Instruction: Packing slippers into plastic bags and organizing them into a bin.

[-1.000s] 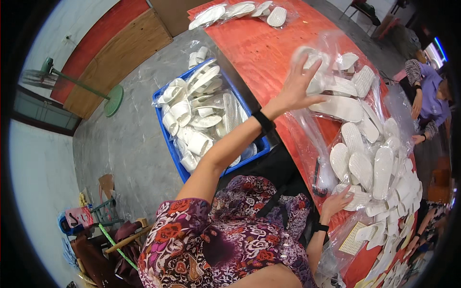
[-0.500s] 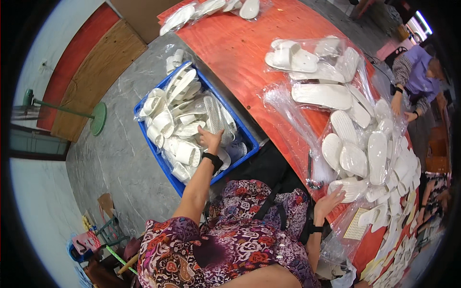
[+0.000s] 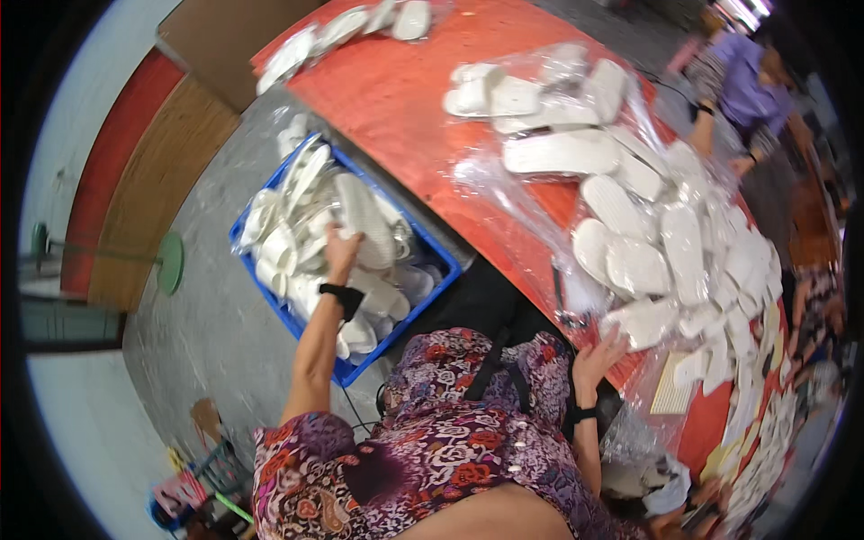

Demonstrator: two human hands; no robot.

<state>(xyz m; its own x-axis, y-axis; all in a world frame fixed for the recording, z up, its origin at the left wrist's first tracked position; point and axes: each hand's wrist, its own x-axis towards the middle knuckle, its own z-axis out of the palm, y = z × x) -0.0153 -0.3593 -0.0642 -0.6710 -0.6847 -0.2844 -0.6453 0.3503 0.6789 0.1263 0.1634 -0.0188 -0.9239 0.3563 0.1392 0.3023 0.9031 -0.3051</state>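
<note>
Left hand (image 3: 342,255): down in the blue crate (image 3: 270,310), fingers closed on a white insole (image 3: 364,220) atop the heap.
Right hand (image 3: 598,355): fingers spread, released, at the near edge of the red surface (image 3: 396,90), just touching a bagged insole (image 3: 643,319).
Crate: on the floor, tight against the surface's edge.
Open room: bare red stretch left of the clear plastic bags (image 3: 576,99); grey floor (image 3: 198,324) beyond the crate.
</note>
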